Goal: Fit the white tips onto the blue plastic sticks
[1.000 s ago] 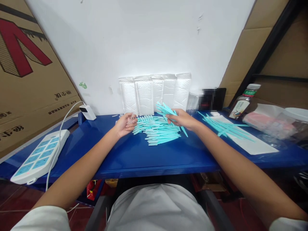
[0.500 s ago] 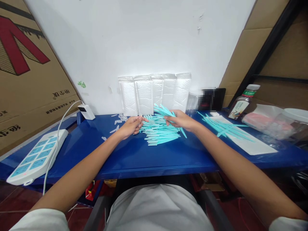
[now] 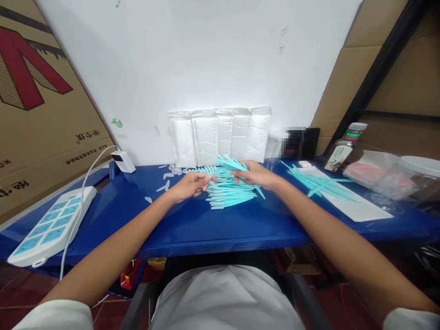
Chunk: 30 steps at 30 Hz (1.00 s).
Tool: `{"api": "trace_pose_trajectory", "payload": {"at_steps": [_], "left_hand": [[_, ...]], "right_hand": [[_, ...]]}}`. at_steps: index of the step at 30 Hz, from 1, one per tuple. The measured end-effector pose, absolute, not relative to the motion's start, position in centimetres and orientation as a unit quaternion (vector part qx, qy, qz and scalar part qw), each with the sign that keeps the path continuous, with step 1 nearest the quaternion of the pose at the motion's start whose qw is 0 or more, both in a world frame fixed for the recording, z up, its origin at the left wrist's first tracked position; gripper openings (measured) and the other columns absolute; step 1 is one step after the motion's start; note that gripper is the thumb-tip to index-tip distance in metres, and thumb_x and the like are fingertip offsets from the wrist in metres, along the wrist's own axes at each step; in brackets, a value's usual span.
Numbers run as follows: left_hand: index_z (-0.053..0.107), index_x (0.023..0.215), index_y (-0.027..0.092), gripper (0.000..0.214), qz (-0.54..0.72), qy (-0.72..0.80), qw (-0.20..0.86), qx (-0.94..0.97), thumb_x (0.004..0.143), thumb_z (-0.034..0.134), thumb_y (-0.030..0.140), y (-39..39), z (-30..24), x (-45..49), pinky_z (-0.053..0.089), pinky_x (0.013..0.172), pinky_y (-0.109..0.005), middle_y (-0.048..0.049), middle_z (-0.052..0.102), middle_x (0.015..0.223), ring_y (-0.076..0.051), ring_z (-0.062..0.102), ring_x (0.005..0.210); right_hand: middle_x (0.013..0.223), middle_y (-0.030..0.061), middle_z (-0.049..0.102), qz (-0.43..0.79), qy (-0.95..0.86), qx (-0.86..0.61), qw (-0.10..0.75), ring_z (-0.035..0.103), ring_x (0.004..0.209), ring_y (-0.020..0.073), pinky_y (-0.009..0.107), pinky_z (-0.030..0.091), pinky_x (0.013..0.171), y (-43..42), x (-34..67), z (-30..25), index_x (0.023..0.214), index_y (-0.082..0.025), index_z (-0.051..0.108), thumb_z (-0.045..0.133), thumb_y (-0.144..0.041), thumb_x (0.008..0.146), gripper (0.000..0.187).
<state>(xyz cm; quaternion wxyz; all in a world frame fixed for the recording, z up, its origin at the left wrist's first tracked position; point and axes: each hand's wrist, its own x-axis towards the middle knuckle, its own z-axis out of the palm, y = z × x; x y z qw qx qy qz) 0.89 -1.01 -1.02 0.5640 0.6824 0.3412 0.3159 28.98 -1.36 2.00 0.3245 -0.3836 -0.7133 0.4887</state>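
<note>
The left hand (image 3: 189,185) lies low on the blue table (image 3: 192,224), palm down, with its fingers (image 3: 206,179) drawn loosely together and resting on the left ends of a pile of teal sticks (image 3: 231,195). Whether they pinch one of the sticks cannot be told. The pile sits in the middle of the table, just in front of the person, with the sticks lying roughly side by side and pointing left to right.

The right hand (image 3: 253,174) is closed around a bunch of sticks (image 3: 229,162) of the same teal. They fan out to the left past the thumb, above the far edge of the pile, and one tip pokes out below the hand on the right.

Small clear caps (image 3: 167,176) lie scattered on the table to the left of the left hand. A row of white padded bags (image 3: 220,136) leans upright against the wall behind the pile. Further right, more teal sticks (image 3: 314,183) lie across a white sheet (image 3: 360,210) – well apart from both hands – with a bottle (image 3: 341,149) behind them. A white power strip (image 3: 48,225) rests on the table's left end.
</note>
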Motion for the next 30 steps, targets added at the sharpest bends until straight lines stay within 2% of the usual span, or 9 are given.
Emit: {"api": "trace_pose_trajectory", "payload": {"at_steps": [8,19,30], "left_hand": [[0.074,0.09,0.011,0.045,0.281,0.344,0.592,0.673,0.09,0.072,0.056,-0.9,-1.2,0.7,0.022,0.043,-0.019,0.0011,0.049,0.065,-0.004,0.029,0.047],[0.072,0.085,0.014,0.039,0.226,0.34,0.561,0.72,0.089,0.072,0.053,-1.9,0.1,0.7,0.022,0.042,-0.022,0.0003,0.049,0.067,-0.005,0.033,0.046],[0.074,0.082,0.014,0.038,0.206,0.336,0.563,0.726,0.088,0.074,0.051,-2.4,0.8,0.8,0.024,0.043,-0.022,0.0,0.048,0.066,-0.006,0.033,0.048]], "right_hand": [[0.078,0.0056,0.074,0.484,-0.742,-0.368,0.282,0.032,0.047,0.0049,0.024,0.021,0.044,-1.9,29.0,2.4,0.088,-0.016,0.061,0.079,-0.05,0.08,0.039],[0.078,0.006,0.075,0.485,-0.75,-0.366,0.261,0.035,0.046,0.005,0.023,0.023,0.044,-2.0,29.5,2.8,0.09,-0.016,0.063,0.08,-0.05,0.079,0.04],[0.071,0.0032,0.072,0.479,-0.77,-0.358,0.221,0.037,0.048,0.0065,0.023,0.027,0.045,-1.9,29.9,3.0,0.08,-0.016,0.064,0.082,-0.054,0.075,0.042]]}}
